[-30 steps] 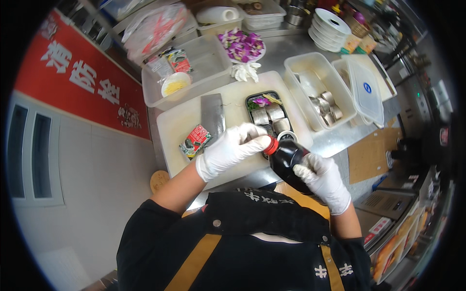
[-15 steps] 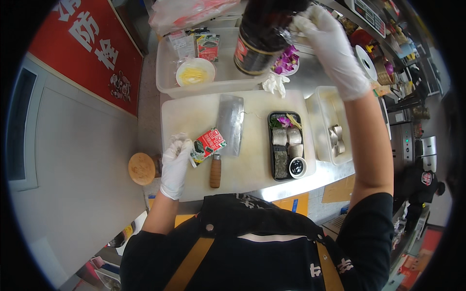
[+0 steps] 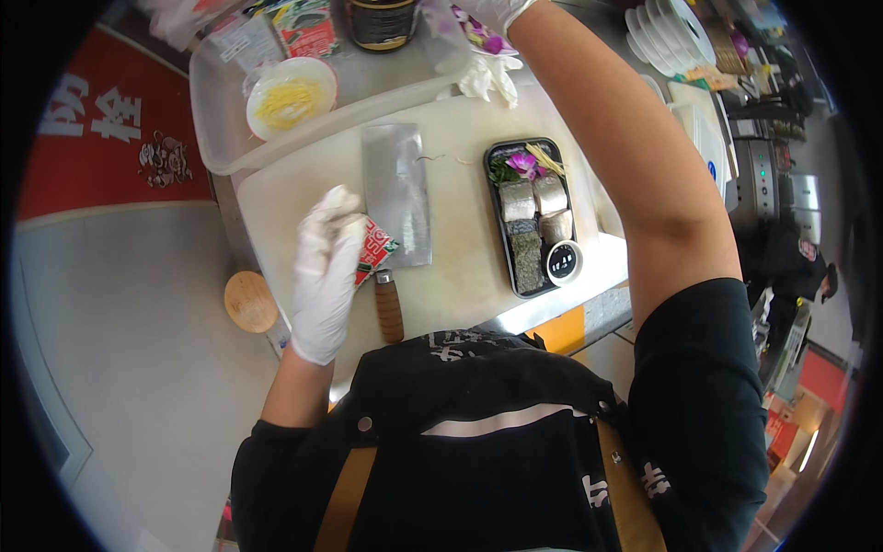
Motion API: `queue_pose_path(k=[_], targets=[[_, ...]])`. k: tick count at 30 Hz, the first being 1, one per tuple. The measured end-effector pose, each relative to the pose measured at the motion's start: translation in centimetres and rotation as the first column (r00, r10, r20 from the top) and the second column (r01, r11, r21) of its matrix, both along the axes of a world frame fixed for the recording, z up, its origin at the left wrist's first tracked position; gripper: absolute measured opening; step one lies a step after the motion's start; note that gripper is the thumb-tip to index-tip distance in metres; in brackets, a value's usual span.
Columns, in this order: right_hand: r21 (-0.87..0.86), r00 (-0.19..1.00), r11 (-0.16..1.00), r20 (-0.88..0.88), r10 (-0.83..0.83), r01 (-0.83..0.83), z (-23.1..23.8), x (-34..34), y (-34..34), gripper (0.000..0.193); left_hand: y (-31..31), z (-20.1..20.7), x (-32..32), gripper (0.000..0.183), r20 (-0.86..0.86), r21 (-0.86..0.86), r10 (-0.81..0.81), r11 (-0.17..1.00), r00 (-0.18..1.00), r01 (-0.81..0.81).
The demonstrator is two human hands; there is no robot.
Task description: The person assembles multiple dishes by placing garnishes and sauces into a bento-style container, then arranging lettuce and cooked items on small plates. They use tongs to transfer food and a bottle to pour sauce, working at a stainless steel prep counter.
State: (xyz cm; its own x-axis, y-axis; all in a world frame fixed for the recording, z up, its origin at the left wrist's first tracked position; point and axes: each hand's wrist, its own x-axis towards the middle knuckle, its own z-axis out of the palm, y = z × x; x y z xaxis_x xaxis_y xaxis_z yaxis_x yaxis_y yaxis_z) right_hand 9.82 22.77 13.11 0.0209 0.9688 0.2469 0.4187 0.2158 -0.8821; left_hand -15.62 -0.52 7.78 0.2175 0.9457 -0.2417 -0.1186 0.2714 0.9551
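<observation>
My left hand (image 3: 324, 271), in a white glove, is closed at the left of the cutting board (image 3: 460, 267), gripping a small red seasoning packet (image 3: 375, 250) that it partly covers. A cleaver (image 3: 398, 193) lies beside the packet, its wooden handle toward me. My right hand (image 3: 501, 11), also gloved, reaches past the far side of the board by the purple flowers (image 3: 478, 32); its fingers are cut off by the top edge. A dark bottle (image 3: 382, 26) stands left of it, its top out of view.
A black tray (image 3: 501, 262) of fish pieces, garnish and a small sauce cup (image 3: 564, 264) sits right on the board. Beyond is a clear plastic bin (image 3: 216, 138) with a bowl of yellow shreds (image 3: 292, 99). A round wooden stool (image 3: 250, 302) stands left; another person (image 3: 793, 276) works far right.
The dark bottle has come down from the air into the far bin area. My right hand has moved to the top edge. The view has shifted, and the packet is now more hidden.
</observation>
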Motion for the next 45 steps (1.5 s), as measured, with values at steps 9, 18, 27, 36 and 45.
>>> queue_pose_path(k=[9, 18, 27, 36, 45], targets=[[-0.348, 0.963, 0.917, 0.246, -0.111, 0.195, 1.5, 9.6, -31.0, 0.028, 5.2, -4.1, 12.1, 0.048, -0.389, 0.197, -0.467, 0.8, 0.794, 0.567], [-0.747, 0.553, 0.643, -0.468, -0.689, 0.169, -13.9, 4.9, -48.7, 0.03, 11.7, -15.8, 22.2, 0.07, -0.626, 0.252, -0.468, 0.636, 0.624, 0.73], [-0.487, 0.443, 0.84, -0.716, -0.54, 0.239, -14.0, 5.9, -49.9, 0.061, 7.6, -14.8, 18.4, 0.071, -0.679, 0.096, -0.431, 0.75, 0.594, 0.654], [-0.352, 0.314, 0.92, -0.866, -0.389, 0.17, -14.7, 7.3, -58.4, 0.065, -4.6, -6.3, 18.7, 0.057, -0.2, -0.127, -0.499, 0.866, 0.843, 0.483], [-0.343, 0.269, 0.812, -0.821, -0.504, 0.473, -7.2, 5.9, -71.8, 0.077, -15.0, 0.1, 29.0, 0.053, -0.012, 0.013, -0.796, 0.605, 0.606, 0.796]])
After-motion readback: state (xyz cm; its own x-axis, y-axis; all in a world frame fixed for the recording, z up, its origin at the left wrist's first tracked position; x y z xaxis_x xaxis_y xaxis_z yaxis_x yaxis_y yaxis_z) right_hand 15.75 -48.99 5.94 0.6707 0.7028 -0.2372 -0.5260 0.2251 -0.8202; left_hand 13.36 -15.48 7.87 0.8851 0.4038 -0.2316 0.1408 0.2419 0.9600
